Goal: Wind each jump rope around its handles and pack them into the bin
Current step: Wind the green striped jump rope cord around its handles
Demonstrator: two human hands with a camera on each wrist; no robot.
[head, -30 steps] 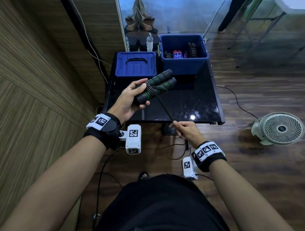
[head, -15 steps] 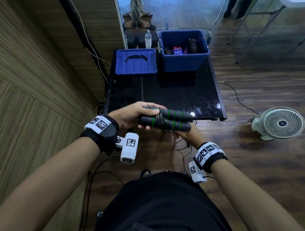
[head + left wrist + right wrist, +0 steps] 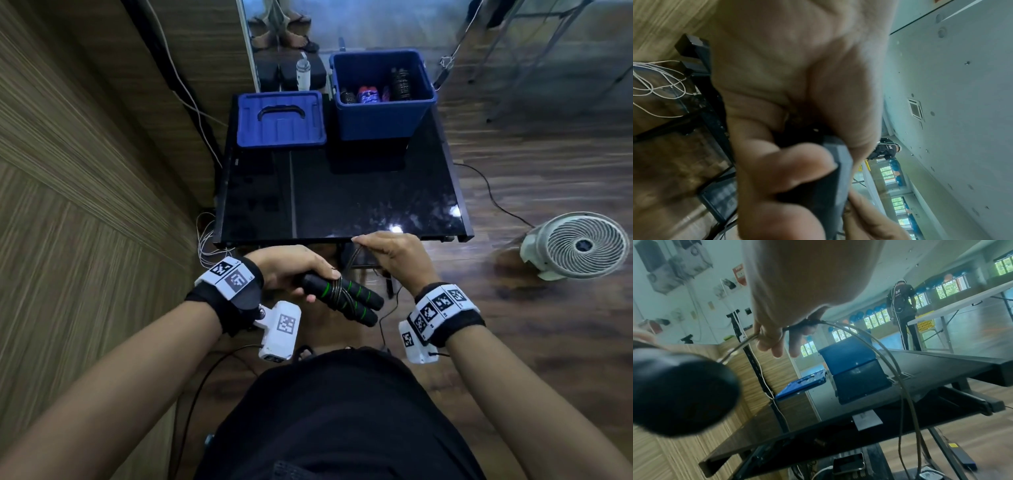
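Observation:
My left hand (image 3: 294,274) grips two black jump-rope handles with green rings (image 3: 346,299), held together below the table's near edge, with a few turns of thin rope around their middle. In the left wrist view the fingers (image 3: 781,175) curl round a dark handle (image 3: 838,178). My right hand (image 3: 383,253) pinches the rope (image 3: 869,337) just right of the handles; the rope runs from the handle end (image 3: 678,394) through the fingers and loops down toward the floor. The open blue bin (image 3: 382,99) stands at the table's far right with wound ropes inside.
The bin's blue lid (image 3: 281,120) lies flat left of the bin on the black glossy table (image 3: 342,198). A white floor fan (image 3: 579,245) stands right of the table. A wood-panelled wall runs along the left, with cables on the floor under the table.
My right hand has risen from under the handles to the table's near edge, pulling the rope up. The handles have swung to point down-right, and my left hand has drawn a little nearer to me.

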